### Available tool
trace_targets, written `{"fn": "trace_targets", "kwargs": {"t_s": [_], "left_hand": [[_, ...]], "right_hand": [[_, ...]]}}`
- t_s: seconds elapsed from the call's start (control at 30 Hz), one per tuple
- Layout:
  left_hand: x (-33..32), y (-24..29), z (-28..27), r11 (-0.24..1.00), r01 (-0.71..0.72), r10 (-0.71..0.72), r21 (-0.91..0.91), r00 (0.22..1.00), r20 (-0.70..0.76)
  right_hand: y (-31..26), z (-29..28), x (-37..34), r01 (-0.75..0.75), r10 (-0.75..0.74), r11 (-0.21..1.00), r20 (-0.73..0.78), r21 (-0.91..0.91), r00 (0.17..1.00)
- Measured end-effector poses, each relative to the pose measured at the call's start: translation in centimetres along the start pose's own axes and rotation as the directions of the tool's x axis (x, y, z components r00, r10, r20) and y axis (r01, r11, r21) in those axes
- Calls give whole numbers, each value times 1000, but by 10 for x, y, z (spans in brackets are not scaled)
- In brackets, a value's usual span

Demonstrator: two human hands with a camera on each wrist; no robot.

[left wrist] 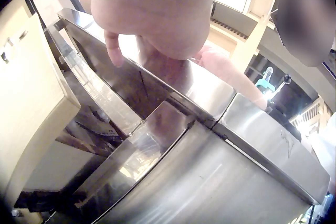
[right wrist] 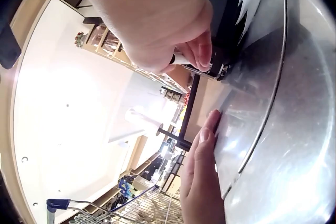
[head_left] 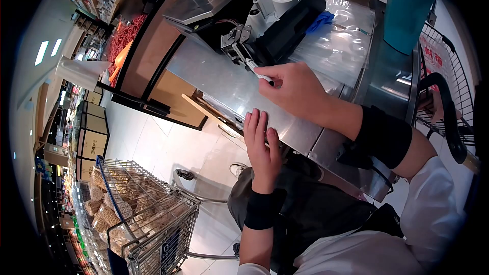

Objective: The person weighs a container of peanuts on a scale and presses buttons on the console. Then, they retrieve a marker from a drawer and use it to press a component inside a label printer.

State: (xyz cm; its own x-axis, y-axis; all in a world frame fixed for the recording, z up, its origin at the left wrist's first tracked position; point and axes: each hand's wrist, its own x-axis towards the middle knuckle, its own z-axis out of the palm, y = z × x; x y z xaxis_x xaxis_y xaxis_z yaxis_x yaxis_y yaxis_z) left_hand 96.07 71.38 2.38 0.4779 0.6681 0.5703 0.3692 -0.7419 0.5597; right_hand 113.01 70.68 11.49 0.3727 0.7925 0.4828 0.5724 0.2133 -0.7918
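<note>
An opened label printer (head_left: pixel 270 28) with white paper rolls (head_left: pixel 284 1) stands on the steel counter (head_left: pixel 204 69). At its front mechanism (head_left: pixel 237 40), my right hand (head_left: pixel 298 91) pinches a white paper strip (head_left: pixel 253 65) between thumb and curled fingers. In the right wrist view a bit of the white strip (right wrist: pixel 181 59) shows by the fingertips, the rest being covered by the hand. My left hand (head_left: pixel 262 147) lies with fingers extended at the counter's near edge, holding nothing visible; the left wrist view shows mostly its underside, close above the steel edge.
Clear plastic bags (head_left: pixel 331 46) and a blue crumpled piece (head_left: pixel 320 22) lie right of the printer. Below the counter, a drawer (head_left: pixel 216 114) stands pulled out. One shopping cart (head_left: pixel 153 214) full of bagged goods is at lower left; another cart (head_left: pixel 448 66) stands at right.
</note>
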Motion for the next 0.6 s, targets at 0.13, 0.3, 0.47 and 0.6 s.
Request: {"fn": "trace_targets", "kwargs": {"t_s": [0.13,0.3,0.47,0.6], "left_hand": [[0,0,-1,1000,1,-1,7,1000,2],[0,1,2,1000,7,-7,1,1000,-24],[-1,-1,0,1000,-4,4,2,1000,0],[-1,0,-1,1000,3,-3,13,1000,7]], "right_hand": [[-2,1,1,46,-43,997,-57,66,997],[-8,-3,1,-2,5,996,-32,93,999],[-8,-3,1,46,-39,992,-63,114,997],[-21,-10,2,67,-51,983,-93,174,994]]}}
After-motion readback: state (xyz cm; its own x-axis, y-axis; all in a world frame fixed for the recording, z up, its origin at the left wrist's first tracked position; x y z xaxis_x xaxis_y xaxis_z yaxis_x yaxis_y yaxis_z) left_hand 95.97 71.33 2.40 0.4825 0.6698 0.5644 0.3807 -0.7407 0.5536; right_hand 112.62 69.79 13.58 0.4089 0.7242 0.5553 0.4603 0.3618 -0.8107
